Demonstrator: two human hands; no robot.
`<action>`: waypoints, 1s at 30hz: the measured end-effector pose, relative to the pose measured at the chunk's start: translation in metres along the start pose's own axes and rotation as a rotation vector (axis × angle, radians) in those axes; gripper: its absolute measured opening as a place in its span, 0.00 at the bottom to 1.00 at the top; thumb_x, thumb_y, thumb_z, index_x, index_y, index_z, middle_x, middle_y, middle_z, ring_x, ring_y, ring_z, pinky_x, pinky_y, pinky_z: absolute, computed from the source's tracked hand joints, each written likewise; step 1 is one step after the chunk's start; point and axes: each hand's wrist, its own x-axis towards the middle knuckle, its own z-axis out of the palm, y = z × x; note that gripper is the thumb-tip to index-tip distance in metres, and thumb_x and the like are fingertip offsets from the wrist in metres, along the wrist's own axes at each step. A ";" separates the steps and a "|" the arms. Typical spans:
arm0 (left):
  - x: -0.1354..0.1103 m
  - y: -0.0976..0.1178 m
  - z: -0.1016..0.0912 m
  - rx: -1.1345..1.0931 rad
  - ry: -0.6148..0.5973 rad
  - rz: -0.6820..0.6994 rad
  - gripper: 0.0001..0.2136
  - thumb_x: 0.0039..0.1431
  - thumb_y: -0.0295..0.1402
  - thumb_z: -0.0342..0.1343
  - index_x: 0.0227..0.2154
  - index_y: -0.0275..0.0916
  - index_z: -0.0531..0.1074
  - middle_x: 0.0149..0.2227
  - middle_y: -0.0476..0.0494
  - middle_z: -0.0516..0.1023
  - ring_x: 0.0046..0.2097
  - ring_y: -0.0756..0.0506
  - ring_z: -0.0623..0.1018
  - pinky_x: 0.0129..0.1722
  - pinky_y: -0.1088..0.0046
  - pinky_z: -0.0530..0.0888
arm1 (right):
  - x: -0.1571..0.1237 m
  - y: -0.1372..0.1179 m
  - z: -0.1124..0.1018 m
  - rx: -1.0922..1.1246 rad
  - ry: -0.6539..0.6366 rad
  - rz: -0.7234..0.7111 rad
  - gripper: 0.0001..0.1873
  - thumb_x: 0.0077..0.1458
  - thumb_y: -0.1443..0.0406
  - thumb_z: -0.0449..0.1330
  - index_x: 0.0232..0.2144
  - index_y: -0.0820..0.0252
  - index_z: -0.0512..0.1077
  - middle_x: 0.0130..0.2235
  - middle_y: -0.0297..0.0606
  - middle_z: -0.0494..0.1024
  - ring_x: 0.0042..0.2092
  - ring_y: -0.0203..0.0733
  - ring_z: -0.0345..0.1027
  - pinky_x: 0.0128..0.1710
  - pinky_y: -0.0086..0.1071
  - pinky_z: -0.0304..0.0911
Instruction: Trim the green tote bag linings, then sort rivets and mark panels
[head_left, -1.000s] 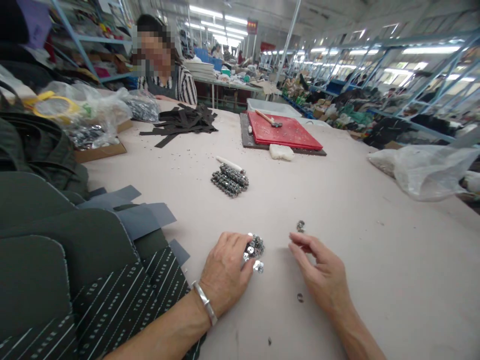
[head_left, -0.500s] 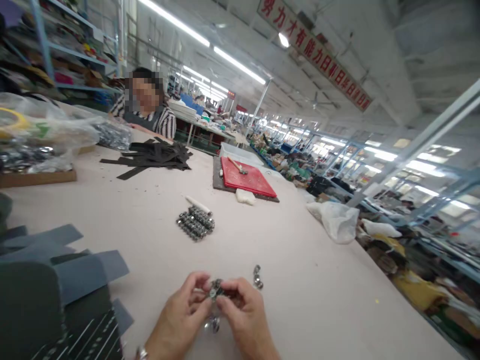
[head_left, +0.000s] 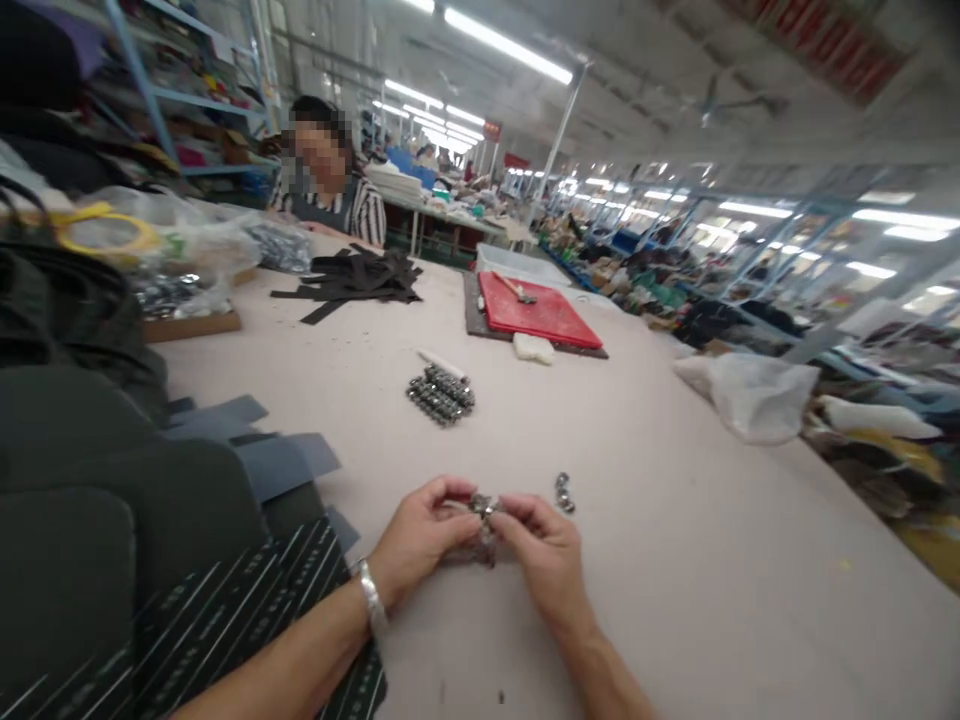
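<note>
Between the fingertips of my two hands is a small cluster of shiny silver metal pieces [head_left: 484, 506], partly hidden by the fingers. My left hand [head_left: 426, 525], with a silver bracelet [head_left: 370, 592] at its wrist, pinches the cluster from the left. From the other side, my right hand [head_left: 546, 550] pinches it with thumb and fingers. More shiny metal shows blurred just below the fingertips. A short curved row of metal pieces [head_left: 564, 492] lies on the table, right of my right hand. Farther off, rows of similar metal pieces [head_left: 441, 394] lie together beside a white pen-like stick [head_left: 442, 363].
Dark fabric panels [head_left: 195, 490] and grey strips cover the left. Black strips [head_left: 360, 280] lie ahead, near a person in striped sleeves [head_left: 370, 210]. A hammer [head_left: 516, 290] rests on a red board [head_left: 544, 315]. A plastic bag [head_left: 761, 395] sits at the right edge.
The view has turned, so the table and its things appear shifted and more of both forearms shows. Both hands stay pinched together on the metal pieces, which have turned slightly.
</note>
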 end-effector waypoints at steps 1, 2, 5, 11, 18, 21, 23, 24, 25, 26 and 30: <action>0.001 0.001 0.000 -0.014 0.007 0.004 0.25 0.36 0.35 0.74 0.38 0.34 0.71 0.26 0.46 0.80 0.27 0.49 0.78 0.32 0.73 0.74 | 0.003 0.004 -0.002 0.026 0.012 0.031 0.11 0.44 0.60 0.70 0.32 0.58 0.80 0.28 0.33 0.81 0.29 0.37 0.72 0.31 0.30 0.70; 0.002 0.001 -0.001 -0.025 0.023 0.008 0.25 0.36 0.34 0.73 0.38 0.34 0.71 0.27 0.46 0.80 0.27 0.50 0.77 0.32 0.73 0.73 | 0.006 0.009 -0.003 0.046 0.026 0.058 0.12 0.43 0.60 0.71 0.32 0.58 0.80 0.27 0.33 0.80 0.28 0.36 0.72 0.30 0.30 0.70; 0.005 -0.002 -0.005 -0.047 0.079 0.023 0.23 0.39 0.32 0.72 0.40 0.34 0.72 0.32 0.45 0.81 0.31 0.50 0.78 0.35 0.74 0.73 | 0.010 0.016 -0.007 0.062 0.053 0.108 0.15 0.43 0.58 0.71 0.35 0.57 0.79 0.27 0.32 0.81 0.28 0.37 0.74 0.32 0.33 0.73; 0.004 -0.002 -0.004 -0.103 0.082 0.040 0.21 0.40 0.31 0.71 0.39 0.34 0.73 0.36 0.45 0.80 0.34 0.50 0.79 0.38 0.73 0.74 | 0.004 0.008 -0.009 -0.023 -0.108 0.074 0.14 0.44 0.61 0.71 0.36 0.57 0.81 0.43 0.41 0.83 0.46 0.46 0.76 0.52 0.41 0.69; 0.002 -0.004 0.002 -0.073 0.118 0.076 0.18 0.41 0.29 0.70 0.35 0.36 0.70 0.31 0.47 0.81 0.32 0.50 0.79 0.35 0.75 0.74 | -0.001 0.006 -0.002 0.091 -0.211 0.122 0.18 0.46 0.60 0.71 0.41 0.59 0.76 0.39 0.40 0.83 0.40 0.44 0.78 0.42 0.38 0.74; 0.000 -0.006 0.003 -0.003 0.093 0.110 0.17 0.43 0.29 0.69 0.35 0.37 0.68 0.30 0.46 0.81 0.32 0.48 0.80 0.35 0.72 0.75 | -0.001 0.008 0.000 0.094 -0.150 0.135 0.17 0.45 0.60 0.71 0.39 0.59 0.77 0.34 0.37 0.83 0.34 0.40 0.77 0.35 0.33 0.74; 0.000 -0.007 0.004 0.058 0.102 0.150 0.15 0.44 0.29 0.68 0.33 0.37 0.68 0.30 0.47 0.81 0.32 0.48 0.80 0.35 0.72 0.76 | -0.001 0.010 0.001 0.079 -0.120 0.131 0.16 0.46 0.59 0.71 0.37 0.60 0.77 0.30 0.35 0.82 0.29 0.37 0.75 0.29 0.31 0.73; 0.000 -0.008 0.004 0.087 0.110 0.172 0.14 0.45 0.29 0.67 0.32 0.37 0.68 0.30 0.48 0.80 0.32 0.48 0.79 0.34 0.72 0.76 | -0.002 0.011 0.001 0.068 -0.112 0.129 0.16 0.46 0.58 0.70 0.37 0.60 0.78 0.28 0.34 0.81 0.27 0.37 0.74 0.27 0.31 0.72; 0.001 -0.009 0.003 0.115 0.122 0.196 0.13 0.45 0.28 0.67 0.31 0.37 0.68 0.30 0.49 0.79 0.32 0.49 0.79 0.34 0.73 0.76 | -0.002 0.011 0.001 0.058 -0.108 0.127 0.15 0.47 0.58 0.70 0.37 0.60 0.78 0.26 0.33 0.81 0.26 0.36 0.73 0.26 0.30 0.71; 0.001 -0.010 0.003 0.141 0.136 0.222 0.12 0.45 0.28 0.67 0.30 0.37 0.68 0.30 0.49 0.79 0.33 0.49 0.78 0.34 0.74 0.75 | -0.002 0.012 0.000 0.047 -0.104 0.125 0.15 0.47 0.59 0.69 0.37 0.60 0.78 0.25 0.33 0.81 0.25 0.36 0.73 0.26 0.30 0.71; 0.002 -0.011 0.001 0.215 0.155 0.279 0.11 0.45 0.27 0.66 0.30 0.37 0.69 0.30 0.50 0.77 0.34 0.50 0.76 0.36 0.75 0.74 | -0.001 0.013 -0.004 -0.019 -0.080 0.113 0.12 0.49 0.59 0.68 0.35 0.59 0.80 0.25 0.33 0.81 0.26 0.37 0.74 0.27 0.30 0.72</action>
